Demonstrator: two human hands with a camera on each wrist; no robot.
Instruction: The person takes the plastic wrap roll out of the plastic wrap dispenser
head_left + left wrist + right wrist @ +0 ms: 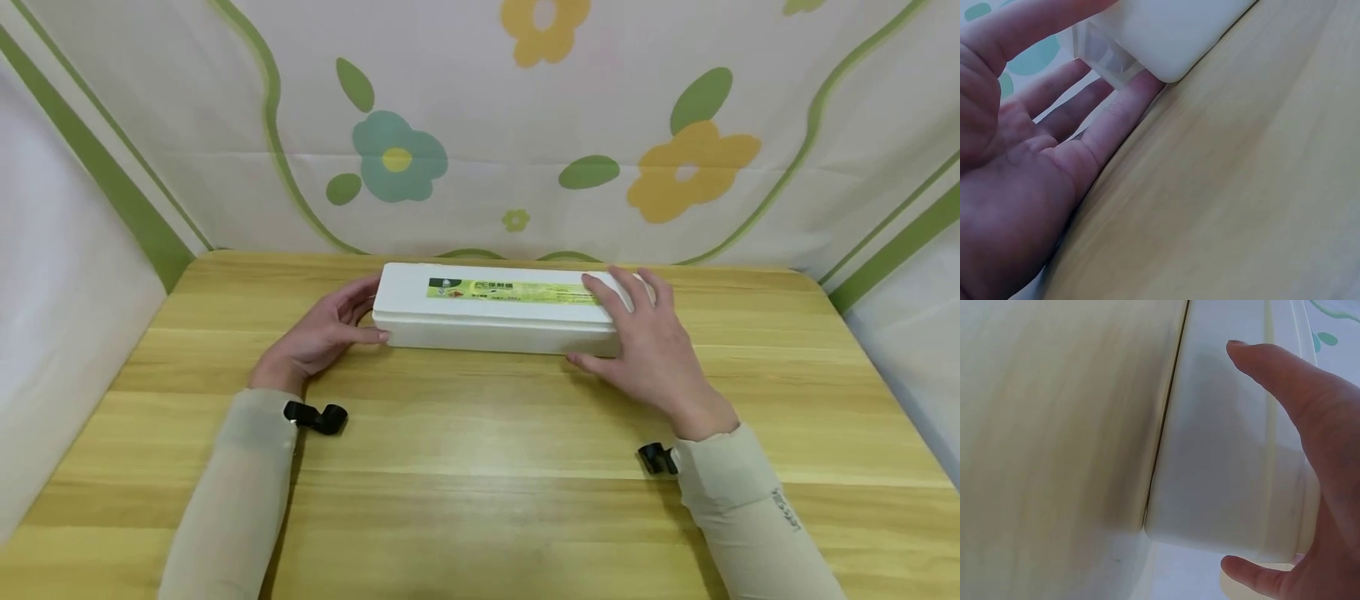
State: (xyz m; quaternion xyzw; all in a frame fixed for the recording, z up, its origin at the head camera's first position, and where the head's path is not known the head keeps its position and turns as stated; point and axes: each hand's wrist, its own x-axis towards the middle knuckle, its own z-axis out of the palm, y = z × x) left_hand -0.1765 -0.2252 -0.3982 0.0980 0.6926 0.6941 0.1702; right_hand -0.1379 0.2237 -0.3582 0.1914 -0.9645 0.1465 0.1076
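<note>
Slippage looks the likeliest trouble at the left end of the long white box (487, 336), which lies near the far edge of the wooden table (480, 500). There the left hand (330, 329) holds the end shallowly, thumb at the front corner and fingers behind, so a tug could pull it loose. Its lowest finger lies along the tabletop and could be nipped if that corner pressed down. Along the middle a seam runs below the top; lifting by the upper part alone might split the box there, and a push away could carry it over the edge into the floral cloth (465, 67). At the right end the right hand (652, 358) grasps across the box, thumb in front and fingers over the top; raising this side first would tilt it.

On the left, some fingertips are out of sight behind the end, and a translucent recess (1107, 55) beside them is hard to make out. The small print on the label (517, 292) is unreadable, and the right fingers partly cover its right end. How firmly the right thumb presses cannot be told. The box's contents, if any, stay unseen.
</note>
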